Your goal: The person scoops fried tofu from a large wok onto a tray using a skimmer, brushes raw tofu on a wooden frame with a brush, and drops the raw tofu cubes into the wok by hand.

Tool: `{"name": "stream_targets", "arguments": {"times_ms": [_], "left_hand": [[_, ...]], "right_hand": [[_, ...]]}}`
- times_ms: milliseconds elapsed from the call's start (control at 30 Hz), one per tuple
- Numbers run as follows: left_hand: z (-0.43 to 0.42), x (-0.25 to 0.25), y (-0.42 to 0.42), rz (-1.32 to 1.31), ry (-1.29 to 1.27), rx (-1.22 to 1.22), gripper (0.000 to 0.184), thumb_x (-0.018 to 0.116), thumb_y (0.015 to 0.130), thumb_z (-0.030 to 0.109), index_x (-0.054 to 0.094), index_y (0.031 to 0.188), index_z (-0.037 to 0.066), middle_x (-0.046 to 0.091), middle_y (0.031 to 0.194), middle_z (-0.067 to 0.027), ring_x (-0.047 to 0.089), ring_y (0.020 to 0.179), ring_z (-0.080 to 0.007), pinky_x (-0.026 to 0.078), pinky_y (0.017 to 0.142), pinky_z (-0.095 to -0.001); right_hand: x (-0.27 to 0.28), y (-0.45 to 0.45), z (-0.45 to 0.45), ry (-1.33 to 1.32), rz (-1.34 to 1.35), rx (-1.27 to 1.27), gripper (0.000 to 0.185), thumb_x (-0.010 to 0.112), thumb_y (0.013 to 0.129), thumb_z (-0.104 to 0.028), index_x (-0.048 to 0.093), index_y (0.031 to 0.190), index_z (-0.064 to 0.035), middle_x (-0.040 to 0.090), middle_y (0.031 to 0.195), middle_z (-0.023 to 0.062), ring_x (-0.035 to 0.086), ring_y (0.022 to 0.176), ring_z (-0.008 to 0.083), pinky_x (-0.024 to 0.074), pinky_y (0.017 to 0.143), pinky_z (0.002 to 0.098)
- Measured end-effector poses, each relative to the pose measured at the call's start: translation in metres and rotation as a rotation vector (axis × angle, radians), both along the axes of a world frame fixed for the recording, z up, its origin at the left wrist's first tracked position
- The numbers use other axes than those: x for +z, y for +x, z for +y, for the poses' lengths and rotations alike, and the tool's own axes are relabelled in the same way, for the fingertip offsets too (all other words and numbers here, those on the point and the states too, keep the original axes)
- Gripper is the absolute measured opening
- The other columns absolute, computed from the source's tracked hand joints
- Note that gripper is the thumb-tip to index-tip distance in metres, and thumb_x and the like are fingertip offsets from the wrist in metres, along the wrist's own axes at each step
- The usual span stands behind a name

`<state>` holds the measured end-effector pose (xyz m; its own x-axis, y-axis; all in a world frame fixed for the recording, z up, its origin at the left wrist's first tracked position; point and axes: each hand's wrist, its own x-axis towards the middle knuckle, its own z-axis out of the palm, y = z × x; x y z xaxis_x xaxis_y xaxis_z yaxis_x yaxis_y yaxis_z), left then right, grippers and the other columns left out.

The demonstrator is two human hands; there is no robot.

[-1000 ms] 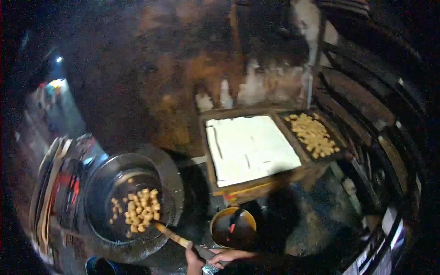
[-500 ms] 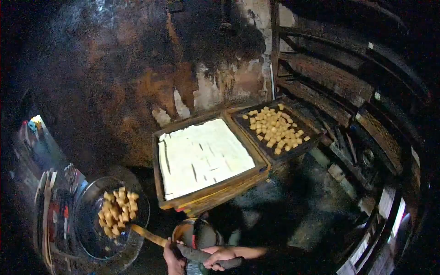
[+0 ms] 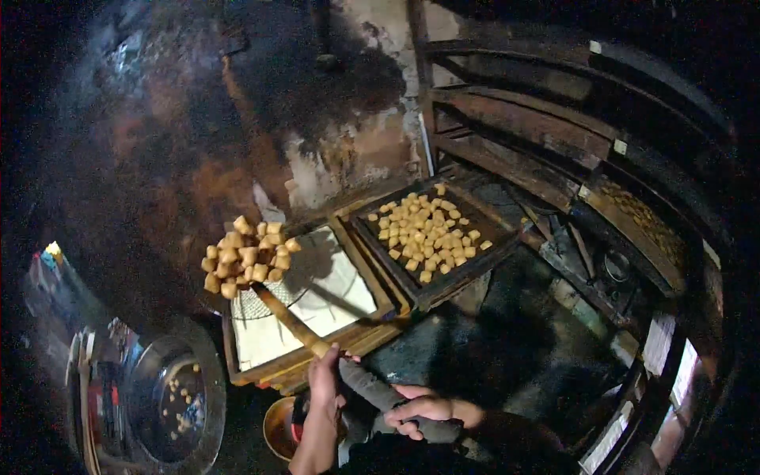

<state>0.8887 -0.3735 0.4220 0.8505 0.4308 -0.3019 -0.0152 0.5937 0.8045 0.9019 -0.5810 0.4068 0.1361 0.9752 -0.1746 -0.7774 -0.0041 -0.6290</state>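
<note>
My left hand (image 3: 323, 381) is wrapped round the long handle of a wire skimmer (image 3: 252, 305), near where the bare wood meets a dark wrapping. Further back, my right hand (image 3: 419, 410) grips the wrapped end of the same handle. Golden fried cubes (image 3: 247, 255), probably tofu, are heaped on the skimmer's mesh. The load hangs above the tray with white sheet-like contents (image 3: 336, 273) and casts a shadow on it. A large wok (image 3: 212, 396) at lower left has a few small cubes floating in dark liquid.
Right of the white tray, a dark tray (image 3: 463, 277) bears many fried cubes. A bowl (image 3: 277, 427) stands below my left forearm. Slatted shelves (image 3: 507, 162) line the right side, with another filled tray (image 3: 633, 226). A stained wall (image 3: 332, 158) rises behind.
The skimmer has lifted out of the wok with the cubes and swung up and right over the white tray. Both hands moved with it, and the view has turned right.
</note>
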Motion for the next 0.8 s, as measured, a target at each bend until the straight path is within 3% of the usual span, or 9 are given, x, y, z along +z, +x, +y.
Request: {"name": "stream_targets", "arguments": {"times_ms": [167,233,300,367,400,467,500,733,800], "left_hand": [[-0.031,-0.009,0.084,-0.022,0.112,-0.142,0.018,0.057,0.089,0.016,0.058,0.089,-0.002,0.063,0.074,-0.0119,0.062,0.064,-0.0221,0.051,0.060,-0.0337],[-0.045,-0.013,0.118,-0.066,0.144,-0.166,0.017,0.057,0.089,0.015,0.058,0.089,-0.002,0.063,0.074,-0.0117,0.062,0.064,-0.0217,0.051,0.060,-0.0334],[-0.046,-0.033,0.158,-0.060,0.192,-0.221,0.017,0.060,0.088,0.015,0.059,0.091,-0.002,0.064,0.076,-0.0106,0.063,0.064,-0.0212,0.052,0.061,-0.0332],[-0.056,-0.047,0.194,-0.075,0.233,-0.205,0.018,0.063,0.087,0.016,0.060,0.094,0.000,0.064,0.079,-0.0078,0.062,0.065,-0.0188,0.052,0.062,-0.0328],[-0.065,-0.044,0.209,-0.105,0.272,-0.164,0.018,0.064,0.087,0.016,0.061,0.095,0.000,0.064,0.080,-0.0068,0.062,0.066,-0.0177,0.052,0.062,-0.0324],[-0.066,-0.053,0.241,-0.120,0.331,-0.203,0.019,0.067,0.085,0.018,0.061,0.095,0.002,0.063,0.079,-0.0050,0.060,0.067,-0.0155,0.049,0.061,-0.0303],[-0.070,-0.050,0.252,-0.084,0.301,-0.205,0.019,0.068,0.084,0.018,0.061,0.093,0.003,0.063,0.078,-0.0041,0.059,0.067,-0.0147,0.048,0.060,-0.0297],[-0.094,-0.034,0.317,0.041,0.360,-0.126,0.024,0.073,0.081,0.019,0.058,0.091,0.003,0.060,0.076,-0.0020,0.053,0.064,-0.0122,0.044,0.059,-0.0283],[-0.100,-0.041,0.337,-0.069,0.353,-0.171,0.029,0.073,0.082,0.022,0.054,0.092,0.002,0.058,0.077,-0.0030,0.052,0.067,-0.0123,0.043,0.060,-0.0281]], "right_hand": [[-0.005,0.047,-0.034,0.006,0.120,-0.179,0.015,0.058,0.092,-0.018,0.048,0.097,-0.0074,0.051,0.076,0.0010,0.049,0.057,0.0073,0.0431,0.047,0.0243],[-0.022,0.074,-0.043,0.098,0.156,-0.202,0.045,0.050,0.097,-0.017,0.032,0.138,-0.0104,0.045,0.085,0.0016,0.043,0.062,0.0061,0.0416,0.051,0.0232],[-0.051,0.105,-0.047,0.133,0.240,-0.163,0.050,0.048,0.098,-0.018,0.026,0.142,-0.0133,0.042,0.085,0.0009,0.041,0.061,0.0057,0.0406,0.051,0.0227],[-0.069,0.138,-0.050,0.121,0.142,-0.131,0.023,0.044,0.100,-0.029,0.050,0.110,-0.0093,0.039,0.069,-0.0035,0.039,0.056,0.0071,0.0357,0.050,0.0215],[-0.072,0.155,-0.050,0.125,0.130,-0.141,0.023,0.044,0.100,-0.029,0.050,0.110,-0.0093,0.039,0.069,-0.0035,0.039,0.056,0.0071,0.0357,0.050,0.0215],[-0.084,0.182,-0.050,0.324,0.159,-0.130,0.056,0.044,0.100,-0.022,0.015,0.148,-0.0190,0.037,0.084,0.0003,0.034,0.059,0.0057,0.0371,0.051,0.0209],[-0.098,0.197,-0.047,0.322,0.091,-0.189,0.061,0.055,0.095,-0.024,0.022,0.145,-0.0103,0.044,0.084,0.0021,0.042,0.057,0.0070,0.0406,0.049,0.0223],[-0.116,0.254,-0.055,0.256,0.062,-0.252,0.060,0.057,0.093,-0.023,0.025,0.142,-0.0086,0.046,0.083,0.0027,0.044,0.056,0.0077,0.0413,0.048,0.0227],[-0.112,0.274,-0.063,0.239,0.056,-0.239,0.060,0.057,0.093,-0.023,0.026,0.141,-0.0081,0.046,0.083,0.0029,0.044,0.056,0.0079,0.0415,0.048,0.0229]]}}
